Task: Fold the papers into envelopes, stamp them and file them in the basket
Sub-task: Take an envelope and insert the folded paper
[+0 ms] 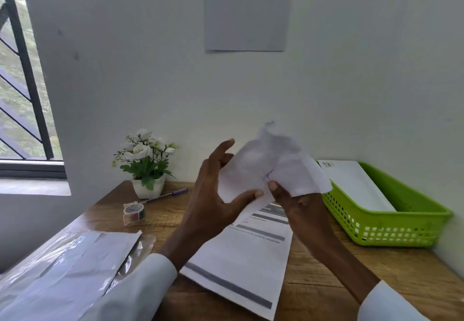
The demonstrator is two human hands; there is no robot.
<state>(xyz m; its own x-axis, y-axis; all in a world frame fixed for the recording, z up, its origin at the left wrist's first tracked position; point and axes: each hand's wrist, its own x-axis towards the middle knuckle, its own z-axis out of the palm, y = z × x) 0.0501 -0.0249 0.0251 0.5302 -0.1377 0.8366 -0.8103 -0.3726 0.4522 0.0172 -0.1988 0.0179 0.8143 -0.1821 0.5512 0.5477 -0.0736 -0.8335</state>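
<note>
Head view: creased, blurred white paper [266, 167] raised above wooden desk [326, 270].
Pinched at lower edge by left hand [213, 200] and right hand [296, 202].

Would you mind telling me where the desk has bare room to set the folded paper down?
Bare wood lies between the printed sheet and green basket, and between tape roll and sheet. The left near corner is crowded with plastic sleeves.

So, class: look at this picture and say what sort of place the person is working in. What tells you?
Probably a small home or office desk by a window: a wooden table against a white wall, a green filing basket, printed forms, and a pen beside a flower pot.
</note>
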